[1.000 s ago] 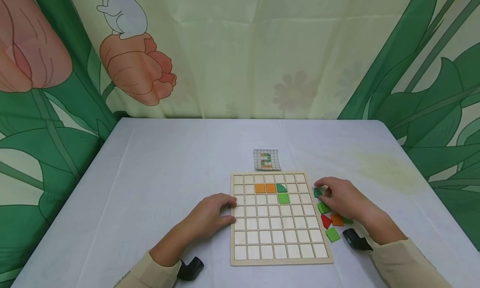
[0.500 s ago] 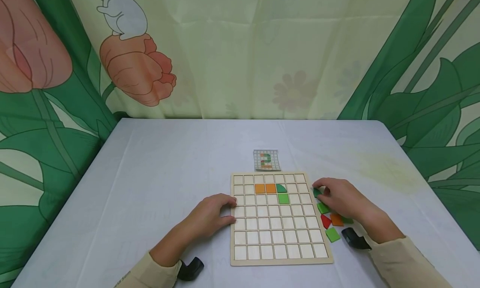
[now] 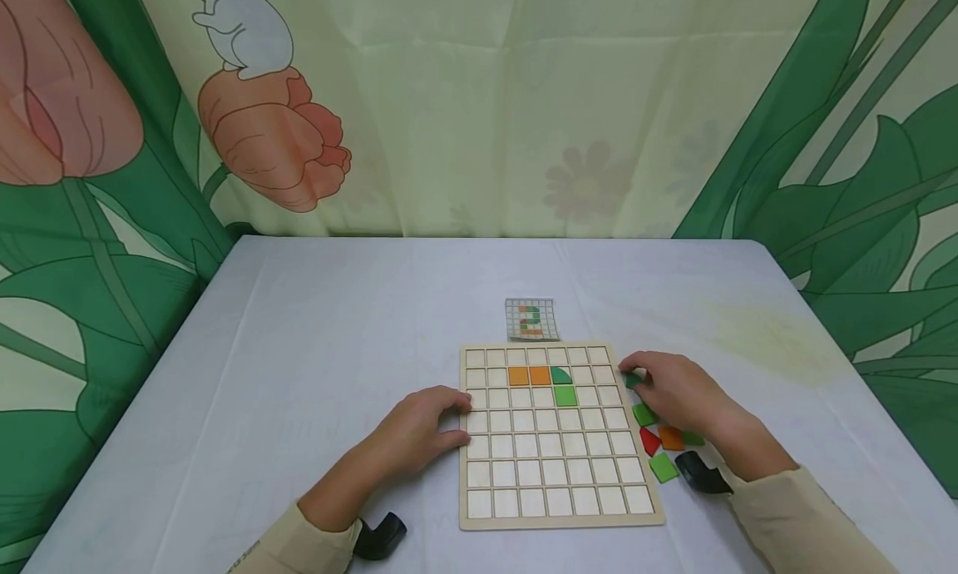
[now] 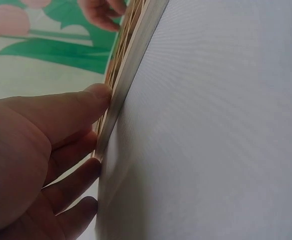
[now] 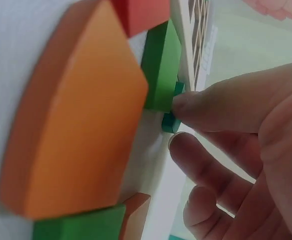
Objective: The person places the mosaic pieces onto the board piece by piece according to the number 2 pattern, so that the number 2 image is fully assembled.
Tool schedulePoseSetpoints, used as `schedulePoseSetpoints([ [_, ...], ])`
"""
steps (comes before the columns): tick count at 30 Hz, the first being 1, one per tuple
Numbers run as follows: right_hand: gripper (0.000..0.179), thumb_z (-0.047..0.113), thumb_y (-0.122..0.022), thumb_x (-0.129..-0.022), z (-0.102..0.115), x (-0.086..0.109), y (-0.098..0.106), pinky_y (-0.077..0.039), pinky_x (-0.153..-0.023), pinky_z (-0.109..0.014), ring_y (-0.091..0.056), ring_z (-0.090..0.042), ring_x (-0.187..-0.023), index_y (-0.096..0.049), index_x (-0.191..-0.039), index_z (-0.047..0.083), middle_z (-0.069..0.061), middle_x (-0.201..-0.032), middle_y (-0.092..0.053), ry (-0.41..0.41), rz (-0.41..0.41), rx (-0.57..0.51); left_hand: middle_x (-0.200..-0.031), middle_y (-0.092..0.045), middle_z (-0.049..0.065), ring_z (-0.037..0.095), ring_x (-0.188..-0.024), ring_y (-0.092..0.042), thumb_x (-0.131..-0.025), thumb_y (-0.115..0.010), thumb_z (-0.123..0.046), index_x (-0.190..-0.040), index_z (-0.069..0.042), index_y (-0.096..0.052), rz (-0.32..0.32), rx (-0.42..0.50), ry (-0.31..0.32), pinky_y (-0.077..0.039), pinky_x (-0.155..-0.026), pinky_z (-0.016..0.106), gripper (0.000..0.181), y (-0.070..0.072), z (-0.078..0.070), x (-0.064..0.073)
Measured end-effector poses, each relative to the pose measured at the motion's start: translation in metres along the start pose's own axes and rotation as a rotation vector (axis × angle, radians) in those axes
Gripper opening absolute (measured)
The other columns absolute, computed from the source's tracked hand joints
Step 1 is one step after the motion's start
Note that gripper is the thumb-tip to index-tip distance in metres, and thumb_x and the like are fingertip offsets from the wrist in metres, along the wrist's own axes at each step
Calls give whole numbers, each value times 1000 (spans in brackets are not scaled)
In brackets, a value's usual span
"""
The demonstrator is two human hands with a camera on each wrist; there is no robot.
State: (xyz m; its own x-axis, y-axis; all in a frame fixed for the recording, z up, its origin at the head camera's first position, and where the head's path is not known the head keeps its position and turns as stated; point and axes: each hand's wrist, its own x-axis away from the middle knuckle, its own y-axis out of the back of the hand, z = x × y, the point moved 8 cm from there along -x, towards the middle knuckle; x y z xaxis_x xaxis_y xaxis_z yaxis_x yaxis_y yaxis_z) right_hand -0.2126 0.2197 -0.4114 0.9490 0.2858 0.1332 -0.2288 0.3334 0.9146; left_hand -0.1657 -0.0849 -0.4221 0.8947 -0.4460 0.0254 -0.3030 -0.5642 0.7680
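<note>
A pale wooden grid board (image 3: 561, 522) lies on the table. Set in it are two orange squares (image 3: 528, 376), a dark green quarter-round tile (image 3: 560, 376) and a light green square (image 3: 565, 396). My left hand (image 3: 421, 424) rests its thumb and fingertips against the board's left edge, fingers relaxed. Beside the upper right edge, my right hand (image 3: 677, 388) pinches a dark green tile (image 3: 634, 380). In the right wrist view the thumb lies on that dark green tile (image 5: 172, 123), with the index fingertip close by; its full shape is hidden.
Loose tiles lie right of the board: a light green one (image 3: 644, 415), a red one (image 3: 649, 442), an orange one (image 3: 671, 438) and other green ones (image 3: 663, 467). A small printed pattern card (image 3: 532, 319) lies behind the board. Black wrist devices (image 3: 380, 536) sit at both cuffs.
My right hand has shifted slightly left, toward the board's edge, with its fingers at the dark green tile. The left hand and the board stay put.
</note>
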Motion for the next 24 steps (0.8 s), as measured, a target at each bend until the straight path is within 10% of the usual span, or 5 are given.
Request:
schedulePoseSetpoints([
  [24,38,5,-66,-91,-8,2,0,-53,-71,-36,-53,-25,-85,-61,-128,-2,-10,-99,-62,-30,66,-73,-120,-67,5,25,-120,-59,-85,-81,-13,-115,-6,-68,5,-5,-2,-47,-103,45,33,-2,1,-1],
])
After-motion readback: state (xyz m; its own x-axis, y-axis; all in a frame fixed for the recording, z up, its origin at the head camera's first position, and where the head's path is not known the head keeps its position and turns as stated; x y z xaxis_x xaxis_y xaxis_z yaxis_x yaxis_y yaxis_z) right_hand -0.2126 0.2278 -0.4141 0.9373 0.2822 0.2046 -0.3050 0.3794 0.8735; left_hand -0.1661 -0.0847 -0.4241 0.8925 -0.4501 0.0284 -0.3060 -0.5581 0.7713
